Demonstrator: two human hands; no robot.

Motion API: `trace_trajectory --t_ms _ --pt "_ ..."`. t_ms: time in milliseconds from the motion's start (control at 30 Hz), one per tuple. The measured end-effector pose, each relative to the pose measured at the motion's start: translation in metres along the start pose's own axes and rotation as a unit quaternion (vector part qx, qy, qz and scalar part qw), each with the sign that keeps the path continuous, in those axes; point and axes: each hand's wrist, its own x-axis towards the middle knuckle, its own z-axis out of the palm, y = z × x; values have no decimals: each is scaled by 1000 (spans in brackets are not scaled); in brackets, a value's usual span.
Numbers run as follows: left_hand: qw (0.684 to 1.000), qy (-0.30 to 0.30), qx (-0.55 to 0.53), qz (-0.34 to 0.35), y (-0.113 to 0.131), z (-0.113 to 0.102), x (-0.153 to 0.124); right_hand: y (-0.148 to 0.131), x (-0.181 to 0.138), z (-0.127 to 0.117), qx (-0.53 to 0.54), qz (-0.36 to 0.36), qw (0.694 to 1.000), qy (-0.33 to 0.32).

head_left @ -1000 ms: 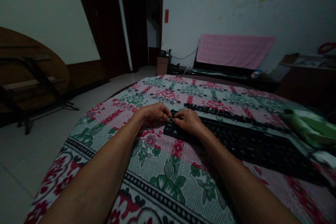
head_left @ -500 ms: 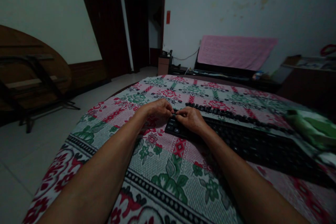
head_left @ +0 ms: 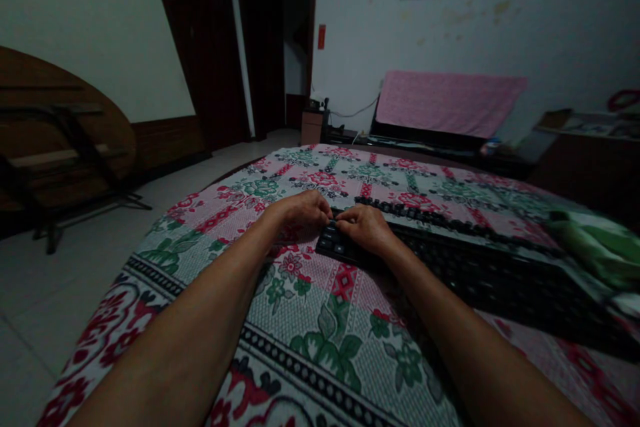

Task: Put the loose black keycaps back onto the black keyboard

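Observation:
A black computer keyboard (head_left: pixel 495 277) lies slantwise on the patterned tablecloth (head_left: pixel 320 320). At its far left corner my left hand (head_left: pixel 307 209) is closed, thumb and fingers pinched together. My right hand (head_left: pixel 367 228) pinches at the same corner, its fingertips almost meeting those of the left. What sits between the fingertips is too small and dark to make out. Some keycaps (head_left: pixel 333 243) show on the keyboard just below the fingers. Behind the keyboard runs a long row of small black pieces that look like loose keycaps (head_left: pixel 425 215).
A green and white packet (head_left: pixel 595 247) lies on the table at the right, by the keyboard's far side. A folded round table (head_left: pixel 65 113) leans against the left wall. Beyond the table stands a low cabinet with a pink cloth (head_left: pixel 450 103) over a screen-like object.
Both hands stay at the keyboard's left corner, with hardly any finger movement. The whole view has shifted very slightly.

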Motion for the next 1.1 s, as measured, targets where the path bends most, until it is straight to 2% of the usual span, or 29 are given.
trace_trajectory --t_ms 267,600,833,1100 --pt "1000 -9 20 5 -5 -4 3 -2 -1 -2 9 -3 1000 -6" --pt "1000 -4 19 -6 1 -2 0 -1 -2 -2 12 -10 1000 -9" --pt "997 -5 -71 -20 1 0 -2 -1 -1 -4 0 -3 1000 -15" --pt "990 13 -124 -62 -2 2 1 -3 0 -3 -5 16 1000 -12"
